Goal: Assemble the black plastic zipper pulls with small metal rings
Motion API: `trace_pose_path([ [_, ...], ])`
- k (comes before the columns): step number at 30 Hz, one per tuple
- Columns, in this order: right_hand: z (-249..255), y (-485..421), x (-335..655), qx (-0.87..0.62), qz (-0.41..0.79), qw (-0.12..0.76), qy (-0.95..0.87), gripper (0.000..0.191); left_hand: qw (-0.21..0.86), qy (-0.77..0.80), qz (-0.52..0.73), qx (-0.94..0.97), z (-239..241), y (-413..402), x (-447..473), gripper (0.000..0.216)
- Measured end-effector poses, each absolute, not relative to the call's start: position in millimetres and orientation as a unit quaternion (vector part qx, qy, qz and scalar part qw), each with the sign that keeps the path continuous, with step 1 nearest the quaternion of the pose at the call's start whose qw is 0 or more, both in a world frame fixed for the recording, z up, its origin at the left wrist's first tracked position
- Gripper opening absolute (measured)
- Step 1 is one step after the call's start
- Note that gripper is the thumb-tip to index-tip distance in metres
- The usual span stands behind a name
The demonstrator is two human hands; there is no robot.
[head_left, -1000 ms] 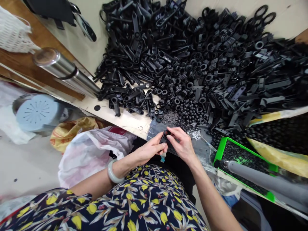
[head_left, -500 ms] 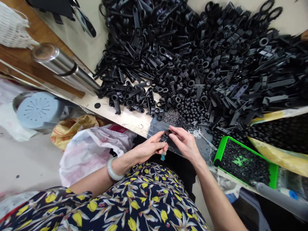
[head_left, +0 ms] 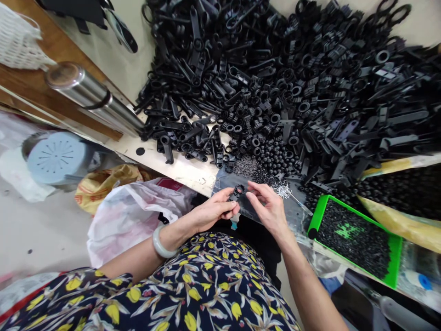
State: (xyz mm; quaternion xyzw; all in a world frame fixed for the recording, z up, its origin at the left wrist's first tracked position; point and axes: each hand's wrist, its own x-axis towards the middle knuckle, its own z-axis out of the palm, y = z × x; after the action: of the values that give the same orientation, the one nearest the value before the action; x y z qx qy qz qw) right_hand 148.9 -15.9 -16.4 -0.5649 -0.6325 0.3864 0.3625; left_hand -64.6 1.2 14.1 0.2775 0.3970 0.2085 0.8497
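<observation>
My left hand (head_left: pixel 214 212) is closed round the narrow end of a black plastic lever with a ring-shaped head (head_left: pixel 239 189). The ring faces up, and its inner edge looks notched. Just right of the ring, my right hand (head_left: pixel 268 207) has its fingers curled, with thumb and index tips apart. Nothing shows between those tips, though a very small piece could be hidden. Beyond the hands lie a heap of tiny metal springs or similar bits (head_left: pixel 245 166), a pile of round black pieces (head_left: pixel 275 154) and small silver pins (head_left: pixel 282 189).
A large heap of black levers and rings (head_left: pixel 213 69) covers the tabletop. On the right is a green tray (head_left: pixel 322 214) of small black parts. A thin tool (head_left: pixel 300 203) lies by the pins. At left stand a steel flask (head_left: pixel 86 94) and, lower, a white bag (head_left: pixel 113 220).
My right hand has drawn slightly right, away from the lever's ring, and its fingertips have parted. The left hand still holds the lever, its ring now more exposed.
</observation>
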Motion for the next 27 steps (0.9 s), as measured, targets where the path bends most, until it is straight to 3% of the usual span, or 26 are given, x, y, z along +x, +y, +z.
trace_pose_path([
  [8, -13.1, -5.9, 140.1, -0.509, 0.345, 0.323, -0.72, 0.031, 0.853, 0.37, 0.215, 0.297, 12.9, -4.1, -63.2, 0.054],
  [16, -9.7, -7.1, 141.0, -0.508, 0.346, 0.311, -0.725, 0.031, 0.862, 0.364, 0.203, 0.289, 10.2, -3.2, -64.7, 0.04],
  [21, -10.7, -5.5, 141.9, -0.529, 0.344, 0.309, -0.711, 0.029, 0.87, 0.362, 0.199, 0.268, 14.6, -0.2, -65.4, 0.045],
  [27, -7.1, -4.7, 145.6, -0.535, 0.412, 0.34, -0.655, 0.028, 0.856, 0.392, 0.196, 0.275, 16.4, 4.6, -69.8, 0.048],
])
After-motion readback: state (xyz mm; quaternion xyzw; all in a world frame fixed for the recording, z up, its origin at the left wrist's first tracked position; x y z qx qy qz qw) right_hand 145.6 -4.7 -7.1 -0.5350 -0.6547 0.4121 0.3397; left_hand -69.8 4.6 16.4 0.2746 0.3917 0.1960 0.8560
